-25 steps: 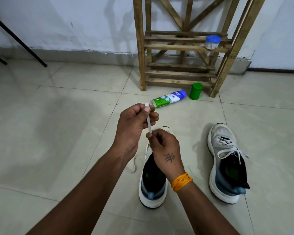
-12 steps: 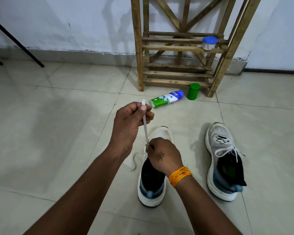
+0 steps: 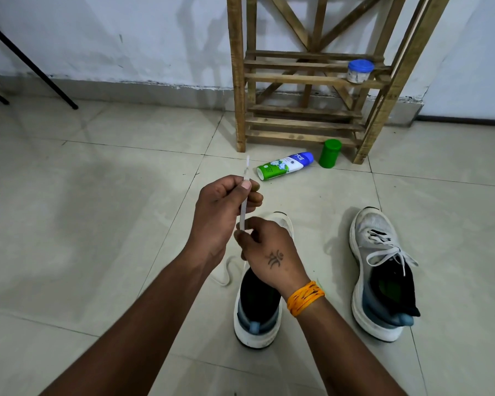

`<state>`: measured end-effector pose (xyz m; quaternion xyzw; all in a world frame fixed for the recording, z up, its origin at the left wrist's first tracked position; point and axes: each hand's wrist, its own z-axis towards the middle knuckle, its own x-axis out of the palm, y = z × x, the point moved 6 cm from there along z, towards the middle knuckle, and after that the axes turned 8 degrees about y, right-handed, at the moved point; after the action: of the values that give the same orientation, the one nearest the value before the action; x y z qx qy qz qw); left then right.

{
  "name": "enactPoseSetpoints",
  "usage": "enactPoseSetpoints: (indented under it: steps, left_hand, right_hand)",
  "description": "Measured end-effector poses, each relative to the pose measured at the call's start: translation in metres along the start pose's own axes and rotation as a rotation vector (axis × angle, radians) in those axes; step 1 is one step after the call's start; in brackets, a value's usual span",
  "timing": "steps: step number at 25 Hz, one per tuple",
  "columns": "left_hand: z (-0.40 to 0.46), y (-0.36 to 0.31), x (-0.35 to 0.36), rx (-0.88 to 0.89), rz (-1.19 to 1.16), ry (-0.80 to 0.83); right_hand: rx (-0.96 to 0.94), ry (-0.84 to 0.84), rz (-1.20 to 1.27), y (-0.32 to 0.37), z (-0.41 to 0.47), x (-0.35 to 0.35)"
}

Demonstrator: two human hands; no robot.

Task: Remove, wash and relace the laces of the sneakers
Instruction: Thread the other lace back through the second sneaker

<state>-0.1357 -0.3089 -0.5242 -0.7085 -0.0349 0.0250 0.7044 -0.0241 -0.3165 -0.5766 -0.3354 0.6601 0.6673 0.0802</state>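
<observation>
Two white-and-grey sneakers stand on the tiled floor. The left sneaker [image 3: 259, 324] lies under my hands, its front mostly hidden by them. A white lace [image 3: 244, 208] runs up from it; its tip sticks out above my left hand [image 3: 222, 212], which pinches it between thumb and fingers. My right hand [image 3: 266, 251], with an orange band at the wrist, pinches the same lace lower down. A loose loop of lace [image 3: 226, 271] trails on the floor to the left of the shoe. The right sneaker [image 3: 379, 270] is still laced and tied in a bow.
A wooden rack [image 3: 306, 81] stands against the wall, with a blue-lidded jar [image 3: 360, 71] on a shelf. In front of it lie a green-and-white bottle [image 3: 285, 166] on its side and a green cup [image 3: 329, 153]. Black chair legs [image 3: 29, 61] are at far left.
My left hand has slid down the lace, so more of the tip shows above it. My right hand has moved up a little along the lace.
</observation>
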Motion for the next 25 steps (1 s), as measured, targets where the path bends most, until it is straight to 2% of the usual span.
enactPoseSetpoints:
  steps: [2, 6, 10, 12, 16, 18, 21, 25]
  left_hand:
    - [0.001, 0.001, -0.001, -0.008, 0.004, -0.009]
    - [0.005, 0.004, -0.004, -0.005, -0.002, -0.022]
    - [0.006, 0.02, -0.006, -0.052, 0.058, -0.007]
    - [0.006, 0.032, -0.006, -0.092, 0.157, 0.004]
    - [-0.003, 0.058, -0.002, -0.158, 0.357, 0.048]
    - [-0.009, 0.072, 0.009, -0.218, 0.435, 0.144]
    - [-0.013, 0.083, 0.018, -0.263, 0.623, 0.223]
    - [-0.012, 0.081, 0.019, -0.271, 0.69, 0.218]
  right_hand:
    - [-0.043, -0.036, 0.064, 0.008, 0.001, -0.004]
    - [-0.001, 0.107, -0.029, -0.007, -0.002, 0.007]
    - [0.019, 0.136, -0.041, -0.013, -0.006, 0.016]
    - [0.047, 0.074, -0.011, -0.021, -0.011, 0.01]
    - [0.19, -0.26, 0.116, -0.065, -0.042, -0.017]
    - [0.266, -0.241, 0.215, -0.083, -0.053, -0.012]
    - [0.288, -0.199, 0.175, -0.096, -0.056, -0.002]
    - [0.173, -0.345, 0.042, -0.092, -0.054, -0.002]
